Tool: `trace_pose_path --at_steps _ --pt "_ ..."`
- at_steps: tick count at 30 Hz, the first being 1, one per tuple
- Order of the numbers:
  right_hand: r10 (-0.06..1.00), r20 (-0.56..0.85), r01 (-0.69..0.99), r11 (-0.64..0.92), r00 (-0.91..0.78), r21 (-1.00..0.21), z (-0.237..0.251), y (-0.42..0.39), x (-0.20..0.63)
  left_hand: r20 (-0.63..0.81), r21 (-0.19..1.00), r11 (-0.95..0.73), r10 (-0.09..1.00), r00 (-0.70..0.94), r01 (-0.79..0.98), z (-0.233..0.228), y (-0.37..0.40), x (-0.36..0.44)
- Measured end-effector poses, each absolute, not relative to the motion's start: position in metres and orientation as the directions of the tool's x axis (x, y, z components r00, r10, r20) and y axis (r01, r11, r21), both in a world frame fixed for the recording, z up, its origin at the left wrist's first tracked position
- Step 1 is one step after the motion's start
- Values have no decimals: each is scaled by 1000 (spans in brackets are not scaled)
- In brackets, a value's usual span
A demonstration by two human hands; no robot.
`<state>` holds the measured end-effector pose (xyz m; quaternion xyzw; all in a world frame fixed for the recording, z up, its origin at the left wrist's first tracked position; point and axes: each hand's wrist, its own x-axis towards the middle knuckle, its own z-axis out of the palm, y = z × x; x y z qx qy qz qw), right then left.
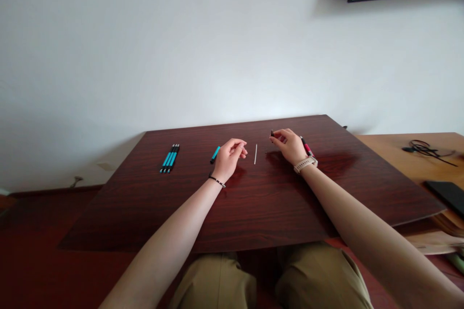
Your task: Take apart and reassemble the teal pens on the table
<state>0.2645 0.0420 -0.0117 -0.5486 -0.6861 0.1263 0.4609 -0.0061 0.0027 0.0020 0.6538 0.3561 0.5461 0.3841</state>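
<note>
Our left hand [229,157] is curled around a teal pen [215,154], tip poking out to its left. Right hand [290,146] pinches a small dark cap [272,133] w/ fingertips; a red pen [306,146] lies behind it. A thin white refill [255,153] lies on the table [253,203] btwn both hands.

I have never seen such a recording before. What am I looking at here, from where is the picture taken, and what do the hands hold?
There is no machine: a person's two bare arms reach forward. The single picture comes from a camera worn on the head, looking down. On the dark wooden board lie three teal pens at the left and a thin white stick between the hands. The left hand holds a teal pen. The right hand pinches a small dark piece; a red pen shows beside it.
</note>
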Motion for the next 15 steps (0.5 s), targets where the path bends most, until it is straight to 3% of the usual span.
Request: trace_pose_path --at_steps 6,15 --pt "915 404 758 251 18 -603 -11 41 270 447 886 -459 883 144 60 3 1 -5" --pt "934 354 911 182 -44 -369 -17 46 276 448 881 -464 881 150 91 5 1 -7"
